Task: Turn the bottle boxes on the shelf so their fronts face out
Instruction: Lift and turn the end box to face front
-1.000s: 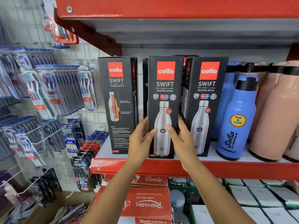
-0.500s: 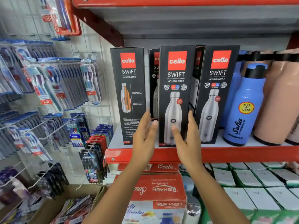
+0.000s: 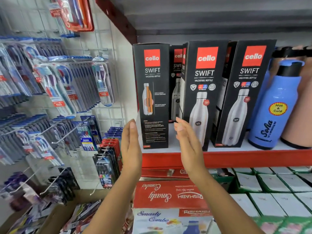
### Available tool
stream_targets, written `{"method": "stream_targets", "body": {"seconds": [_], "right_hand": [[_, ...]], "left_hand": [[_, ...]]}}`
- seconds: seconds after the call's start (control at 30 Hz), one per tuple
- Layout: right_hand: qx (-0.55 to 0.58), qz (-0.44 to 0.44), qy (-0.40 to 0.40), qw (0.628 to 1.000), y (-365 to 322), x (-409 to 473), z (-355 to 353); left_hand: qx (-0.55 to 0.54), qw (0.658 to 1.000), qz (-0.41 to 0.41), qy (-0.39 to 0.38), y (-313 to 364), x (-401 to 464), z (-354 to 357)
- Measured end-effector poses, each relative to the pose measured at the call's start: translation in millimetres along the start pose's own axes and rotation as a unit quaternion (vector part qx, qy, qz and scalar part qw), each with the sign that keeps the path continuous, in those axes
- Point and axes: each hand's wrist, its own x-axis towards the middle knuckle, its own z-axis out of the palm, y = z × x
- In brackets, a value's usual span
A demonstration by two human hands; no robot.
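Black matte carton, leftmost box (image 3: pixel 152 95); left hand (image 3: pixel 131 147), right hand (image 3: pixel 189 146) flat-fingered, empty, flanking.

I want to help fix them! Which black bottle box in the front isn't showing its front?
The leftmost box, between both open hands. It shows a cutaway orange bottle and small print; the middle box and right box show big white bottles.

3 boxes (image 3: pixel 200 92) on shelf (image 3: pixel 236 157) (front row)
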Motion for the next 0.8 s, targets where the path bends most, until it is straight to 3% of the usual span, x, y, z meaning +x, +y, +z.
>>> {"method": "stream_targets", "body": {"seconds": [0.13,0.27,0.43,0.8], "right_hand": [[0.003,0.057,-0.056,0.997,-9,8,23],[0.010,0.100,-0.042,0.994,-13,23,37],[0.026,0.110,-0.010,0.994,-15,33,46],[0.074,0.022,-0.007,0.997,-26,18,33]], "left_hand": [[0.043,0.995,-0.041,-0.077,-1,14,-10],[0.025,0.984,-0.084,-0.158,5,17,-12],[0.030,0.971,-0.056,-0.229,17,17,-15],[-0.001,0.982,0.095,-0.165,24,14,-31]]}}
